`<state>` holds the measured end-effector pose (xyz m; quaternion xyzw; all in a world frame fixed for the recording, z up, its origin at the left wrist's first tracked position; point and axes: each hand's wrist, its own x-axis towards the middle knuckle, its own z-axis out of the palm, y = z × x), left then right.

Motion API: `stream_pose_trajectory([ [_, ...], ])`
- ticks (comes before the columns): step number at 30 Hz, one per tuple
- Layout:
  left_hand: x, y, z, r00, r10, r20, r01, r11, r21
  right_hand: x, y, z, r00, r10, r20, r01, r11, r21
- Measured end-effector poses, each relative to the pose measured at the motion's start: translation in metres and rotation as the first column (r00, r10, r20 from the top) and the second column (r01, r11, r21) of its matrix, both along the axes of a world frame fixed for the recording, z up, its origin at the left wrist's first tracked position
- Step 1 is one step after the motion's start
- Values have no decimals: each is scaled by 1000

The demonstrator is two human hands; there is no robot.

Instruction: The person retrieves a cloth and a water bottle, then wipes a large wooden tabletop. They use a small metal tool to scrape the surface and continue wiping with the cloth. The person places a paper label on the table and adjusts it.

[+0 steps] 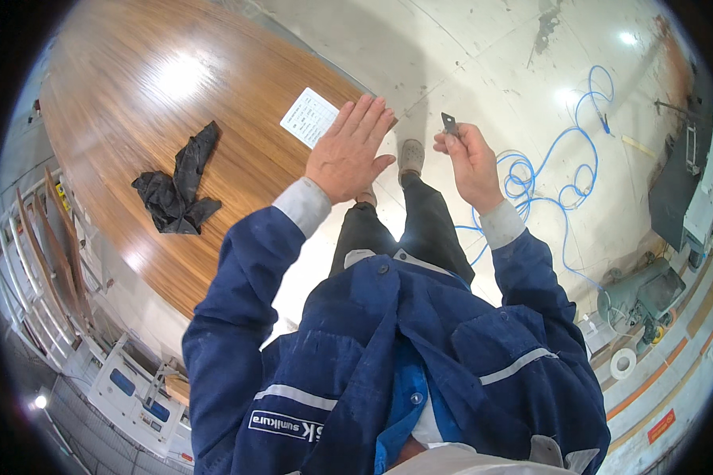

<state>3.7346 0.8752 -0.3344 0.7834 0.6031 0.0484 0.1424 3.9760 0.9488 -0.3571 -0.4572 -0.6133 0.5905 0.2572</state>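
Note:
My left hand (348, 152) is spread flat, palm down, at the right edge of a glossy brown wood-grain table top (245, 158). Its fingers lie beside a white printed sheet (310, 118) and partly cover its right side; whether the palm touches the wood I cannot tell. Over the floor to the right, my right hand (471, 162) pinches a small dark blade (450, 123) between thumb and fingers, its slanted end pointing up. A crumpled black cloth or plastic piece (181, 188) rests on the table, left of my left hand.
A loosely coiled blue hose (558, 150) spreads over the pale floor at right. It runs toward a green machine (646, 293). A white tape roll (623, 363) lies at lower right. A rack with white rails (24, 269) and boards stands far left.

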Motion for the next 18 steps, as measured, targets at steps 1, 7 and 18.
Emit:
stream_pose_trajectory([
  [1, -5, -1, 1, 1000, -20, 15, 21, 1000, -23, -4, -2, 4, 999, -20, 25, 20, 1000, 18],
  [7, -10, -4, -1, 997, -68, 28, 67, 998, 23, -4, -38, 18, 975, -184, 122, 180, 983, 46],
  [18, 20, -5, 10, 968, 239, 79, -242, 970, 29, -36, -36, 45, 980, -144, 136, 162, 978, -131],
])
